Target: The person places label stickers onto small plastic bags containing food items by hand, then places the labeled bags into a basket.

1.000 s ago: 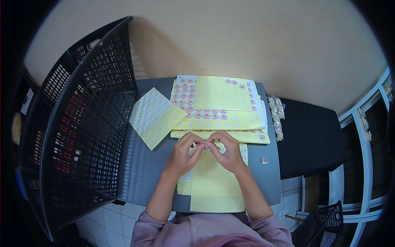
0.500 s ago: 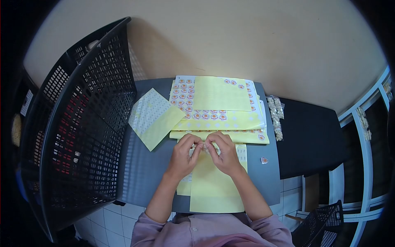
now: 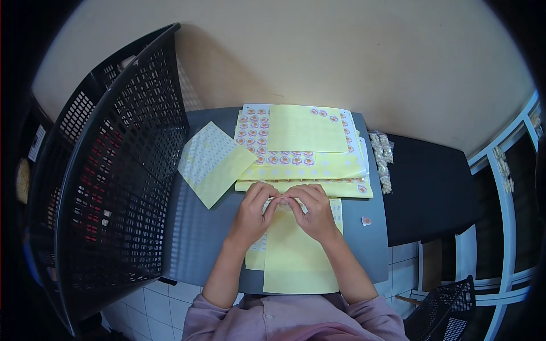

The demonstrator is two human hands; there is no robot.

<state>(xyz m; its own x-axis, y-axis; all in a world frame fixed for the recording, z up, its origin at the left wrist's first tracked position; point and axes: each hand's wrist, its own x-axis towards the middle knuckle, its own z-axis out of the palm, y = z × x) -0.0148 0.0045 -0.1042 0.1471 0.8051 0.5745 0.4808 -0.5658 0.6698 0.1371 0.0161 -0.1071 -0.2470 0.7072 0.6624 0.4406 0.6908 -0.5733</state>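
My left hand and my right hand meet at the fingertips, both pinched closed. Whatever lies between the fingers is small, pale and too hidden to name. Beneath them a yellow backing sheet lies on top of another label sheet with small print. Just beyond the fingers is a stack of sticker sheets printed with round orange-and-pink designs. A plain yellow sheet rests on that stack. To the right of my right hand, one loose cut sticker lies on the grey table.
A tall black plastic basket stands along the left side, beside a slanted, partly used label sheet. Bags of pale pieces lie on the black surface at right. A smaller black crate is at lower right.
The fingertips of both hands have drawn slightly closer together, still pinched. The sheets and the loose sticker look unmoved on the table.
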